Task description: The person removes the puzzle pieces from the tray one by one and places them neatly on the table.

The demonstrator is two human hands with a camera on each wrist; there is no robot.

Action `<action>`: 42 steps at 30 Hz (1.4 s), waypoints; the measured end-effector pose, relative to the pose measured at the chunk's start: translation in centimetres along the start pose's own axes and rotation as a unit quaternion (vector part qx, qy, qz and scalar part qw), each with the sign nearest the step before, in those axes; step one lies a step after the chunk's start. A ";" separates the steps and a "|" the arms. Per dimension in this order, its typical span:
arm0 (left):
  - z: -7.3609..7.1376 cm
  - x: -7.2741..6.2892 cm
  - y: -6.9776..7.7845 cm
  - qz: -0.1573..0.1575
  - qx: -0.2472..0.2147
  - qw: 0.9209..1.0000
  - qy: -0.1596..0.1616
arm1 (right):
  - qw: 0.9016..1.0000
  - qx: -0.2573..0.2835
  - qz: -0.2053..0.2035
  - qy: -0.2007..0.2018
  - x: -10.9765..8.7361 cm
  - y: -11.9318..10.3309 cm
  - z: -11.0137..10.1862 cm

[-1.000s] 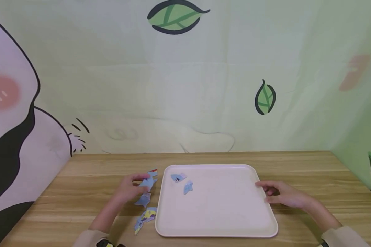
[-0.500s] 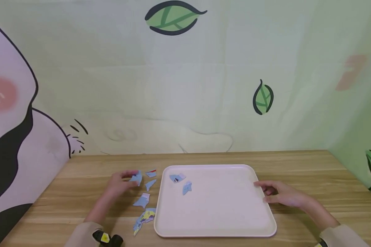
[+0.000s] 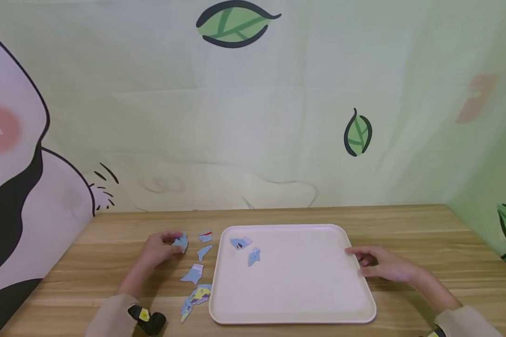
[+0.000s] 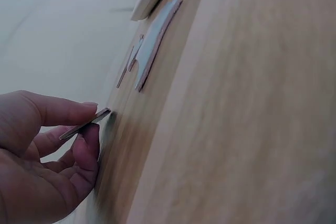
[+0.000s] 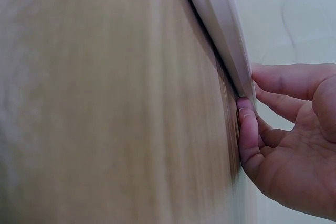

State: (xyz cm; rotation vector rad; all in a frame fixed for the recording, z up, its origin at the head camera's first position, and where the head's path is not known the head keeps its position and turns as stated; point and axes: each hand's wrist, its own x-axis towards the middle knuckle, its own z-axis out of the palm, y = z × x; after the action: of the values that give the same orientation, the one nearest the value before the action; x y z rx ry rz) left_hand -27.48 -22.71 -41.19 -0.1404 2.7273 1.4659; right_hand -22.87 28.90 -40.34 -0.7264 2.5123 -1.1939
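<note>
My left hand point(image 3: 157, 248) pinches a light-blue puzzle piece point(image 3: 181, 242) between thumb and fingers at the left of the table. In the left wrist view that flat piece point(image 4: 84, 124) is seen nearly edge-on, just above the wood. A white rectangular tray point(image 3: 295, 285) lies in the middle. At its right edge my right hand point(image 3: 383, 264) grips the rim, fingers on both sides of the edge in the right wrist view. Two blue puzzle pieces, one with dark marks point(image 3: 240, 243) and one plainer point(image 3: 254, 256), lie in the tray's back left corner.
Between left hand and tray lie a red-edged piece point(image 3: 205, 237), a slim blue piece point(image 3: 204, 252), a blue-and-lilac piece point(image 3: 192, 274) and a joined yellow-and-blue section point(image 3: 197, 299) near the tray's left side. A printed cloth backdrop point(image 3: 253, 117) rises behind the wooden table point(image 3: 413, 229).
Holding the blue piece, my left hand has moved left, away from the other pieces beside the tray, uncovering them. The right hand keeps its place on the tray rim.
</note>
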 end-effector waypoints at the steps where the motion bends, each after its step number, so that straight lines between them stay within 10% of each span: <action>1: 0.0 0.1 0.0 0.003 0.004 1.000 -0.001 | 1.000 0.001 0.000 0.000 0.0 0.0 0.0; 24: -0.2 -0.8 0.7 0.051 0.132 0.990 0.018 | 1.000 0.004 -0.008 -0.003 0.1 -0.1 0.1; 42: 4.1 -2.5 4.3 0.113 0.030 0.993 -0.007 | 1.000 0.013 -0.009 -0.004 0.0 0.3 0.0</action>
State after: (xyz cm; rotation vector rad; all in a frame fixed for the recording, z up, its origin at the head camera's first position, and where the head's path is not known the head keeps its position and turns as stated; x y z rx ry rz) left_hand -25.42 -16.77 -39.65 0.1853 2.8506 1.4226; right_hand -23.00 29.04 -40.62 -0.7486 2.4829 -1.2252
